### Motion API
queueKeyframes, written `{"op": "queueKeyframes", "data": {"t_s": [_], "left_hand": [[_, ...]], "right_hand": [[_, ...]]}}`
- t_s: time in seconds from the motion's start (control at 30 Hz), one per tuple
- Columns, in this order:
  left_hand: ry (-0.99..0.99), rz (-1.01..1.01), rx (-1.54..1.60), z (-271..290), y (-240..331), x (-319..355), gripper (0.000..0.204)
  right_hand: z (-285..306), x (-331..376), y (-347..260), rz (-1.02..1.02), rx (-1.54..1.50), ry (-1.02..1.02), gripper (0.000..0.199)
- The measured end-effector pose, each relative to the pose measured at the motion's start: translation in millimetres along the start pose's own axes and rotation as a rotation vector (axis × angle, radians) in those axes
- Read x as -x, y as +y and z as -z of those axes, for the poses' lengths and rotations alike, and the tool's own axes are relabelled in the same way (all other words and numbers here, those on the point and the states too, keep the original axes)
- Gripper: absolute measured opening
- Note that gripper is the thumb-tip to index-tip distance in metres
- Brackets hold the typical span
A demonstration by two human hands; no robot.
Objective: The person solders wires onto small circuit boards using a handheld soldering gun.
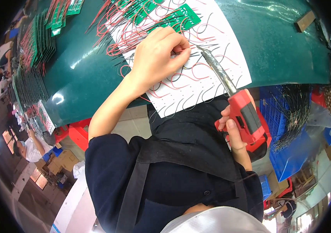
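Note:
My left hand (153, 58) is over a white board (237, 72) laid on the green table, thumb and forefinger pinched on a thin red wire (178, 48). Red and black wires stand up from small holes across the board. My right hand (233, 130) grips a red and black soldering gun (247, 116) by its handle. Its metal barrel slants up to the left, and the thin tip is close beside my left fingertips. Green circuit boards (188, 18) with wires attached lie at the board's far end, partly behind my left hand.
Wired circuit boards (41, 42) stand in rows along the table's left side. A small wooden block (305, 21) sits at the far right. Blue crates (289, 155) with bundled dark wires are at my right. A red stool (79, 134) stands below the table edge. Other people are in the background.

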State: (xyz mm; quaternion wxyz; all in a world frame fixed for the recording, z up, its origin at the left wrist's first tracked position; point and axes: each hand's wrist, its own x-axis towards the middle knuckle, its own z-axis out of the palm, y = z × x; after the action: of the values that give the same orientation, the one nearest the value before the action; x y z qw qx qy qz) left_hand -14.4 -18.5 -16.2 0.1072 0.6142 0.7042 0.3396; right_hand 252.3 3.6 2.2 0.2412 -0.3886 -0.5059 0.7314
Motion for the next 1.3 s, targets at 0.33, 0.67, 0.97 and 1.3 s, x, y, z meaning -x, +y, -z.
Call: {"op": "queueKeyframes", "data": {"t_s": [0.33, 0.67, 0.97, 1.3], "left_hand": [[-0.052, -0.019, -0.027, 6, 3, 2, 0.008], [-0.025, 0.103, -0.175, 45, -20, -5, 0.009], [-0.127, 0.057, -0.342, 46, -15, -13, 0.009], [-0.078, -0.285, -0.686, 52, -23, -21, 0.012]], "right_hand": [[-3, -1, -8, 0.095, -0.069, 0.04, 0.033], [-4, -3, -12, 0.129, -0.059, 0.019, 0.033], [-12, 0, -13, 0.153, -0.042, 0.081, 0.034], [-4, 2, -47, 0.147, 0.065, 0.197, 0.058]]}}
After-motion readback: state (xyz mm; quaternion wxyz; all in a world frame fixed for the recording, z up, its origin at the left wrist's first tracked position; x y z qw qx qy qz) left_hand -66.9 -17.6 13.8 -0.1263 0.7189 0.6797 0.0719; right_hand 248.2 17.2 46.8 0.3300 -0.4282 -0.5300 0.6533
